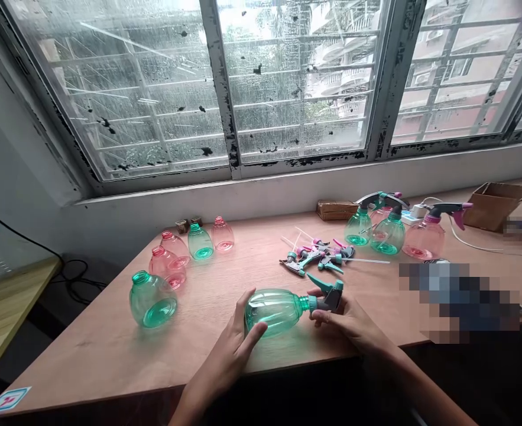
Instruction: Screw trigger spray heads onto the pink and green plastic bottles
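A green plastic bottle (276, 309) lies on its side near the front edge of the wooden table (110, 349). My left hand (238, 343) cups its base with fingers wrapped round it. My right hand (344, 319) grips the grey and green spray trigger head (329, 294) that sits on the bottle's neck. A heap of loose trigger heads (316, 257) with thin dip tubes lies just behind the bottle.
Several empty bottles stand at the left: a green one (152, 300), pink ones (168, 266) and a small green one (200, 241). Three bottles with triggers fitted (387, 231) stand at the back right. A cardboard box (495, 204) and a white cable (477, 245) lie beyond them.
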A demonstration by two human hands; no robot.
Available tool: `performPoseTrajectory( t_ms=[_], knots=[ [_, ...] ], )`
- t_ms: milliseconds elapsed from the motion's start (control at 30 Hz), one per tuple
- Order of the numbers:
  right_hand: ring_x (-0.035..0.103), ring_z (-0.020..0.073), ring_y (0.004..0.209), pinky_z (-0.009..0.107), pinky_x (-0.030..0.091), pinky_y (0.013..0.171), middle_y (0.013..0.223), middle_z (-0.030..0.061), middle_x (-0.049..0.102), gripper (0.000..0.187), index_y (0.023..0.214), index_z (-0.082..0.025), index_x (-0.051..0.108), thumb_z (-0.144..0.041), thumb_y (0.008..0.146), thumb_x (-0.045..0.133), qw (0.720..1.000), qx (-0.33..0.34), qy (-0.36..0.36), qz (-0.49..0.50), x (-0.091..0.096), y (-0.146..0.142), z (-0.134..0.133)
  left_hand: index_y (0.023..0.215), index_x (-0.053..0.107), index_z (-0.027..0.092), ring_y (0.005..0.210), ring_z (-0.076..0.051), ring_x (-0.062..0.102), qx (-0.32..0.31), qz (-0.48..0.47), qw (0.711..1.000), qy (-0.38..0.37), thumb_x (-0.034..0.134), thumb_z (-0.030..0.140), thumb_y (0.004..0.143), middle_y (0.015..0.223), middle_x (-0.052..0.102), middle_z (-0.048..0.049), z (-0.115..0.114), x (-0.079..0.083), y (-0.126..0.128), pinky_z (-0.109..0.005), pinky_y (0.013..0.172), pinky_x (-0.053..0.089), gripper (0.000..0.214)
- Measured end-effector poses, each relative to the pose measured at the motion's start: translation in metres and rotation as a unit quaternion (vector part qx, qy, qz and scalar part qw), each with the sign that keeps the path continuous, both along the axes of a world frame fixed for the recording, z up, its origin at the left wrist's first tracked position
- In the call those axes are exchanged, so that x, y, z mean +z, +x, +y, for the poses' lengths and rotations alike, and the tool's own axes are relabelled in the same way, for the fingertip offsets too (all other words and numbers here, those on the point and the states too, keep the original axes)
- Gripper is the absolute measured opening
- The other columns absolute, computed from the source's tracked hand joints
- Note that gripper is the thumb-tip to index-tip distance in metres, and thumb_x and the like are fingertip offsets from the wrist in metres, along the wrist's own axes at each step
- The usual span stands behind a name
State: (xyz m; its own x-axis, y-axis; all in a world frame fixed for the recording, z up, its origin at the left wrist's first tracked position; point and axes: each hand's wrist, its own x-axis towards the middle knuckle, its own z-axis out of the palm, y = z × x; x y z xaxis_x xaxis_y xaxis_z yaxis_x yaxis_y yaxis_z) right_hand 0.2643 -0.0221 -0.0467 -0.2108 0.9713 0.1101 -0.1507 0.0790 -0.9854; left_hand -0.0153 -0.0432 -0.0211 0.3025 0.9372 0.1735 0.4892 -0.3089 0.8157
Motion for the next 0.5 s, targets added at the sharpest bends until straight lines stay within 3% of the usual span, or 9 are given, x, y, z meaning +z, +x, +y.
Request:
performPoseTrajectory(
  t_ms=[167,333,500],
  knots=[
    [0.069,0.0225,0.085,0.033,0.058,0.068,0.106,0.0082,0.072,0.052,0.115,-0.019,0.067,-0.038,0.072,0.088,0.999,-0.029,0.023,0.016,-0.0048,-0.0002,0.0,0.155,0.019,0.03,0.149,-0.031,0.027,-0.027,0.017,0.999,0.006,0.061,0.043,0.096,0.163,0.026,-0.0101,-0.0038,0.0025,0.0007,-0.053,0.122,0.021,0.074],
    [0.071,0.0273,0.094,0.04,0.057,0.085,0.101,0.007,0.075,0.05,0.107,-0.02,0.073,-0.037,0.064,0.092,0.999,-0.029,0.007,-0.015,-0.0041,0.0033,0.0004,0.154,0.023,0.033,0.146,-0.031,0.033,-0.031,0.022,0.999,0.013,0.067,0.035,0.092,0.16,0.032,-0.0094,-0.0057,0.006,0.0031,-0.053,0.12,0.027,0.076],
    [0.072,0.0248,0.086,0.038,0.057,0.081,0.092,0.005,0.077,0.043,0.106,-0.02,0.076,-0.039,0.07,0.089,0.999,0.009,0.03,-0.041,-0.0002,0.0064,-0.0006,0.156,0.017,0.029,0.148,-0.032,0.03,-0.033,0.023,0.999,0.015,0.07,0.033,0.089,0.162,0.028,-0.0124,-0.005,0.0058,0.0035,-0.053,0.122,0.025,0.086]
  ],
)
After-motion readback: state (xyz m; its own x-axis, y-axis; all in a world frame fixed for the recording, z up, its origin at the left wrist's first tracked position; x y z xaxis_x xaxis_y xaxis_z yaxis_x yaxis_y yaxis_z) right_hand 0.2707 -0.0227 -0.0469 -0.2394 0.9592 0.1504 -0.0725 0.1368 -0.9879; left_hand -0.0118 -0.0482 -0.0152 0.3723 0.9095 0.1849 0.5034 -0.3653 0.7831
